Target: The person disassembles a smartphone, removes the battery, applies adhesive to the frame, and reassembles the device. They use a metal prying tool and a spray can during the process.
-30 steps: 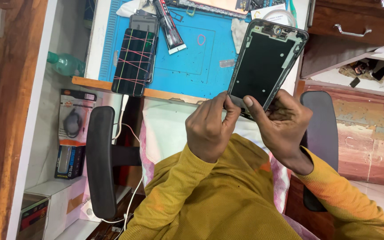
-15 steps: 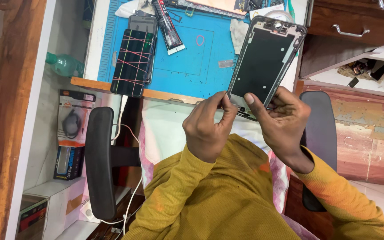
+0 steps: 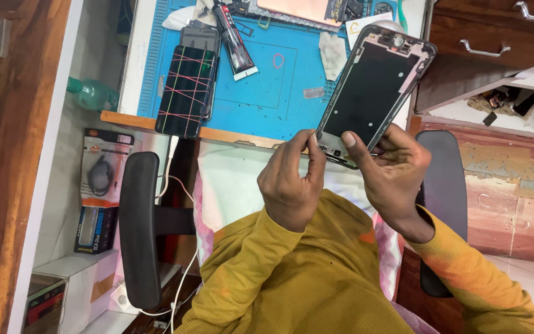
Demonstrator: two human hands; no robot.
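Phone frame is held up above the lap, over the near edge of the blue mat, long axis running from 7 to 1 o'clock. Right hand grips its lower end from 5 o'clock, thumb flat on the dark face. Left hand sits at 7 o'clock, fingertips pinched narrow at the bottom corner, both wrists bent upward.

Your sleeves were yellow, the mat was blue, and red bands crisscrossed the black phone
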